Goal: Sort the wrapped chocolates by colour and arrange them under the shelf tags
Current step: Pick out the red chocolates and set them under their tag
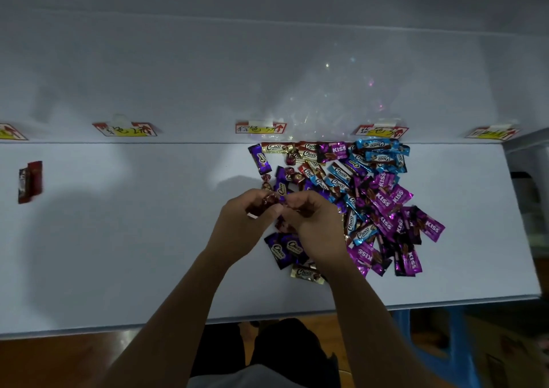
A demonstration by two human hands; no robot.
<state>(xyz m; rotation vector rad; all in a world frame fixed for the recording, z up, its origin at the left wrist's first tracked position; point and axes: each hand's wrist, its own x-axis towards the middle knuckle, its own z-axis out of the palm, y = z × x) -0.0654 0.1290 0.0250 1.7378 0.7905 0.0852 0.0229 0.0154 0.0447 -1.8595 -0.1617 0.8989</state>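
A heap of wrapped chocolates (371, 191) in purple, blue, red, gold and magenta wrappers lies on the white shelf (118, 254), right of centre. My left hand (246, 218) and my right hand (315, 221) meet over the heap's left edge. Each has its fingers curled round small dark red wrapped chocolates (267, 202), held between the two hands. Two dark red chocolates (29, 182) lie apart at the far left. Several handwritten tags are stuck along the back edge: one (124, 129) at the left, one (260, 128) in the middle, one (381, 131) at the right.
A crumpled clear plastic bag (332, 105) lies against the back wall above the heap. Two more tags (12, 132) (491, 133) sit at the far ends. The shelf's front edge (267, 316) runs just above my legs. A blue stool (439, 346) stands below on the right.
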